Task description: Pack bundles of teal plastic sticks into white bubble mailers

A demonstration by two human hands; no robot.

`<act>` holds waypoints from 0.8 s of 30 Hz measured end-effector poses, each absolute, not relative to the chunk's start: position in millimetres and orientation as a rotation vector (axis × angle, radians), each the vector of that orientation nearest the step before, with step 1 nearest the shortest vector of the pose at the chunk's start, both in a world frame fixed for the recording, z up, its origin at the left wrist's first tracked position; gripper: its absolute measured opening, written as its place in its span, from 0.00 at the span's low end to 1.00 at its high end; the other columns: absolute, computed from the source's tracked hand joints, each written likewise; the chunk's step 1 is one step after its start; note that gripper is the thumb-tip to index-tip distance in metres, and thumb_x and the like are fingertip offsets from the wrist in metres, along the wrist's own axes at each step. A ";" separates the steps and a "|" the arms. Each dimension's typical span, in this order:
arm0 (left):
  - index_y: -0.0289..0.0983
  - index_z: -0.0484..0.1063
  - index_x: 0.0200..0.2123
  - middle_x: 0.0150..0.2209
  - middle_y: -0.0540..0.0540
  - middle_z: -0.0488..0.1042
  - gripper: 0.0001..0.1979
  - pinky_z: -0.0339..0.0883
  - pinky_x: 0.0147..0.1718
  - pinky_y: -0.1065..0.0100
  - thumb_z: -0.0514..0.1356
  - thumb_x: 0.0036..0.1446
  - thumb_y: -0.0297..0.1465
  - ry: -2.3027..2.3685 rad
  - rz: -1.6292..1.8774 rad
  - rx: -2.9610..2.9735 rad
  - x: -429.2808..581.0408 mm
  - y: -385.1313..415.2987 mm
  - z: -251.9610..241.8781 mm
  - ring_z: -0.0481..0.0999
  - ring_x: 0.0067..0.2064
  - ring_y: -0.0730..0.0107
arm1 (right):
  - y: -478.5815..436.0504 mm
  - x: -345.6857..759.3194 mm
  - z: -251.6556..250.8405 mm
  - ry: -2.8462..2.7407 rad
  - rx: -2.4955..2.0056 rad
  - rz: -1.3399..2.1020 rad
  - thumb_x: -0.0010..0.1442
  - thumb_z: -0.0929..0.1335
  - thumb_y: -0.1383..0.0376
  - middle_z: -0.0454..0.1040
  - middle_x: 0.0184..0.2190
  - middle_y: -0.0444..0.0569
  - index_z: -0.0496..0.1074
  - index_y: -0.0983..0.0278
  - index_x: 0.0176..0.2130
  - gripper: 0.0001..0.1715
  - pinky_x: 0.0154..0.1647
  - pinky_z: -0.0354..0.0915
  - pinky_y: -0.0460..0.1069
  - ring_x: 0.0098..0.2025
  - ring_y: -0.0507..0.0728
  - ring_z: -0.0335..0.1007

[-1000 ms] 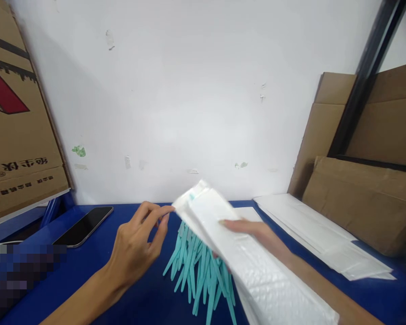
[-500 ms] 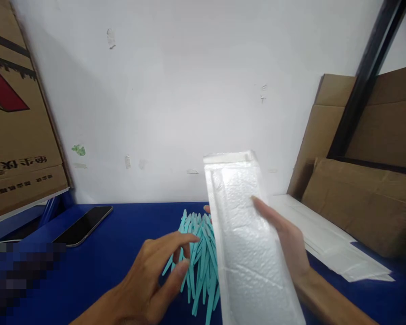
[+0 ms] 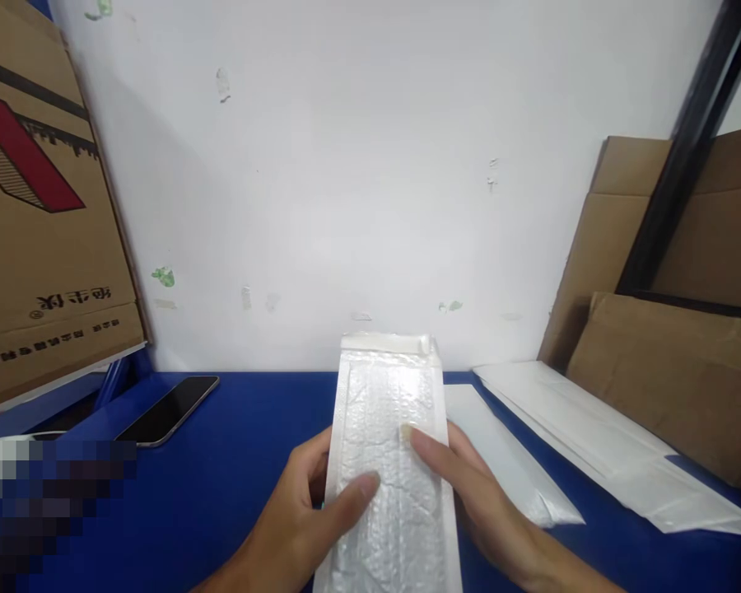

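A long white bubble mailer (image 3: 386, 412) is held upright-tilted in front of me, its flap end pointing at the wall. My left hand (image 3: 305, 515) grips its left edge with the thumb pressed on the face. My right hand (image 3: 463, 482) holds the right edge, thumb lying on top. The mailer hides whatever lies on the blue table (image 3: 253, 428) directly beneath it.
A single white mailer (image 3: 506, 457) lies flat just right of my hands, and a stack of white mailers (image 3: 598, 441) lies further right. A black phone (image 3: 170, 409) rests at the left. Cardboard boxes stand at the left (image 3: 43, 239) and right (image 3: 679, 362), with a white wall behind.
My left hand moved from the teal sticks to the mailer's left edge. The mailer swung to the middle and now covers the teal sticks. The view shifted slightly.
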State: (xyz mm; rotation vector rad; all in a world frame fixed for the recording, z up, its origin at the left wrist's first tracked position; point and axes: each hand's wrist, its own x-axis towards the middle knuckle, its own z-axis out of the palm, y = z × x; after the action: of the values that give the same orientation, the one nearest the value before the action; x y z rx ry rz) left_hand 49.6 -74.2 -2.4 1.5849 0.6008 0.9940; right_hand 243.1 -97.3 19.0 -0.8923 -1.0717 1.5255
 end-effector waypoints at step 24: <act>0.40 0.66 0.60 0.44 0.41 0.80 0.26 0.74 0.35 0.64 0.64 0.59 0.37 0.679 1.026 1.334 52.4 -71.6 1.5 0.80 0.38 0.58 | -66.3 252.4 7.6 -1.445 -1.038 0.697 0.65 0.66 0.51 0.54 0.20 0.38 0.67 0.62 0.30 0.20 0.22 0.52 0.45 0.23 0.49 0.50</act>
State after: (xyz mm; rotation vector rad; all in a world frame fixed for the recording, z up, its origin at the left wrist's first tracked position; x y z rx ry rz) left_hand 52.4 -71.6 1.5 1.3336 0.6785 1.0260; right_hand 252.4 -66.3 7.6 -1.0380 -1.4446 0.6970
